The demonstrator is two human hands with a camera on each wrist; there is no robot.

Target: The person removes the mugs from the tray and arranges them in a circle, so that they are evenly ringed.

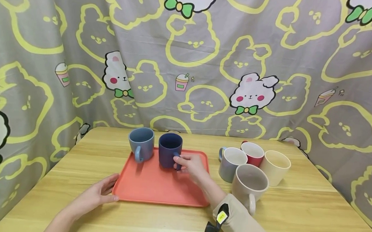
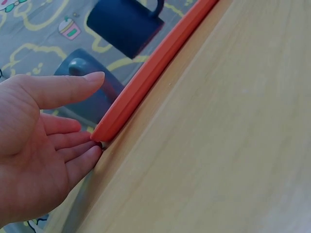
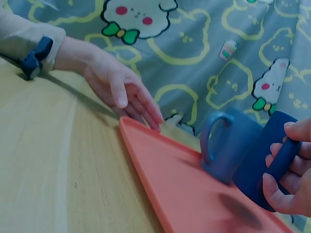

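My right hand (image 1: 191, 166) grips the handle of a navy mug (image 1: 167, 151) and holds it upright. In the right wrist view the navy mug (image 3: 262, 162) hangs slightly above the coral-red tray (image 3: 170, 194), its shadow beneath. A grey-blue mug (image 1: 143, 142) stands at the tray's back left corner, its handle toward the front. At the left edge of the tray (image 1: 152, 190) is my left hand (image 1: 95, 194), thumb apart from the loosely bent fingers. Its fingertips touch or nearly touch the tray's corner in the left wrist view, where the hand (image 2: 43, 145) holds nothing.
Right of the tray, several mugs stand close together: a grey-blue one with a white inside (image 1: 230, 165), a red one (image 1: 254, 157), a cream one (image 1: 274, 168) and a large beige one (image 1: 248, 186). A patterned curtain (image 1: 200, 72) hangs behind the wooden table (image 1: 305, 209).
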